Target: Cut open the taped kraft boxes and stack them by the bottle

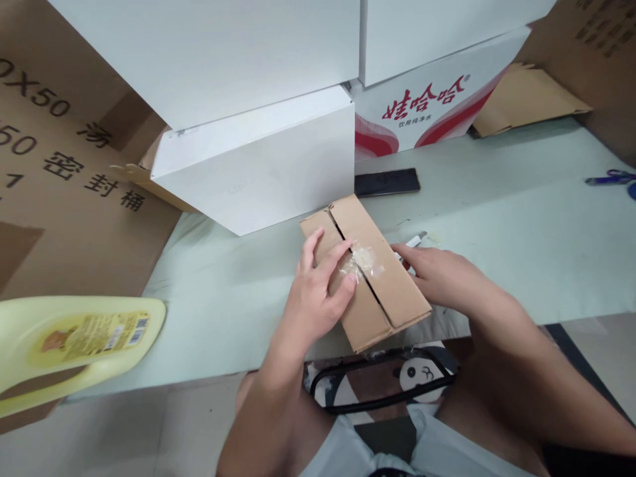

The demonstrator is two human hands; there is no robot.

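Observation:
A small brown cardboard box sits at an angle near the front edge of the table. A dark seam runs between its top flaps, with crumpled clear tape across the middle. My left hand rests on the top with its fingers spread, thumb and index fingertip by the tape. Beside the box's right side, my right hand is closed around a white utility knife. Its metal tip points away to the upper right; part of the handle is hidden by my fingers.
White boxes stand stacked at the back, beside a red-and-white printed carton. A phone lies behind the small box. To the left are a large carton and a yellow bottle. Purple-handled scissors lie far right.

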